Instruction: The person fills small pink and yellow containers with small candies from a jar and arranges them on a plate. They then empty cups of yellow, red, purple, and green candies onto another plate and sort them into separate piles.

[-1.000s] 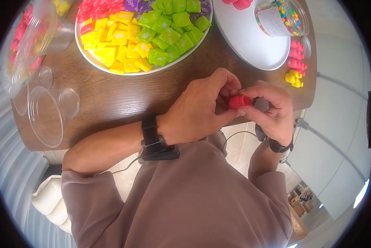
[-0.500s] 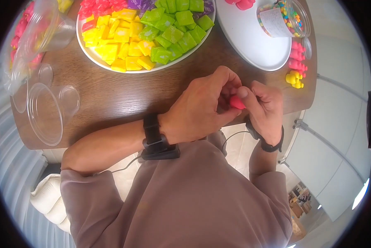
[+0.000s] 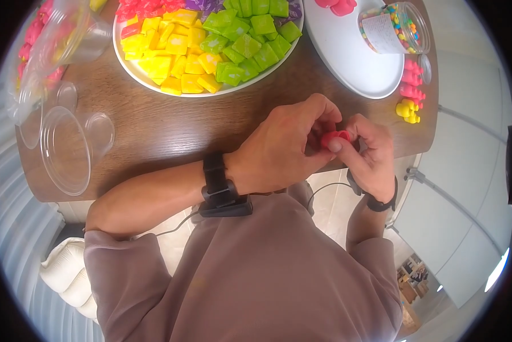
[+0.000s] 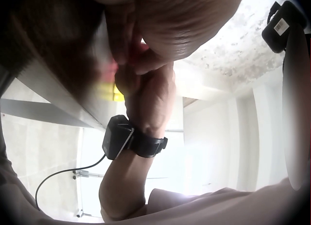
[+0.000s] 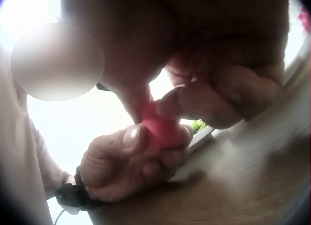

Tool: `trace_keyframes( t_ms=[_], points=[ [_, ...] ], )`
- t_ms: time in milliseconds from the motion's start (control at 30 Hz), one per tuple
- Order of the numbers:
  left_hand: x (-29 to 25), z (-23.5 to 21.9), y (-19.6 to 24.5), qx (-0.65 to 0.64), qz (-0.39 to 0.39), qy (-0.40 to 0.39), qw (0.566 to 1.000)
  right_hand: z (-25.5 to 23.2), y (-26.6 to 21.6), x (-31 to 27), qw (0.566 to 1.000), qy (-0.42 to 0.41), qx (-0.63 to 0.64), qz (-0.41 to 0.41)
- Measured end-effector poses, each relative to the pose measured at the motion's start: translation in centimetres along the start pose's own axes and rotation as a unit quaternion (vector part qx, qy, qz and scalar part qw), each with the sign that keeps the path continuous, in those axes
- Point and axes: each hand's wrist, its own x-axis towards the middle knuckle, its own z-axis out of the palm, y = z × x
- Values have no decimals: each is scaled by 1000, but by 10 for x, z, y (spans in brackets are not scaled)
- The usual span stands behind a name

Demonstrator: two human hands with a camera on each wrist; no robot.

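A small red piece (image 3: pixel 334 137) is held between both hands over the table's near edge in the head view. My left hand (image 3: pixel 281 142) grips it from the left with bent fingers, while my right hand (image 3: pixel 372 157) pinches its right side between thumb and fingers. The right wrist view shows the piece (image 5: pixel 163 131) between the left hand's (image 5: pixel 129 162) thumb and fingers, with the right hand's (image 5: pixel 214 89) fingertips at its top. Fingers hide much of its shape. In the left wrist view, only a bit of red shows between the hands.
A round plate (image 3: pixel 119 48) carries wrapped red, yellow, green and purple pieces. On a white plate (image 3: pixel 355 74) lies a jar (image 3: pixel 381 31) of colourful bits. Pink figures (image 3: pixel 411 82) and yellow ones (image 3: pixel 407 110) stand at right. Transparent containers (image 3: pixel 66 151) are at left.
The right thumb moved over the red piece, then back down, and the piece has turned, showing a hollow-looking end. Both hands sit slightly farther right in the head view, whose picture has also shifted.
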Motion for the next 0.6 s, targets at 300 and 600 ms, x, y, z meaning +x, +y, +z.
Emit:
trace_keyframes(
  t_ms=[300, 600],
  points=[
    [0, -3, 7, 36, -12, 2, 999, 5, -4, 2, 992, 8, -109, 64],
    [0, -1, 5, 23, -3, 17, 1000, 19, 2, 3, 984, 139, -99, -60]
  ],
)
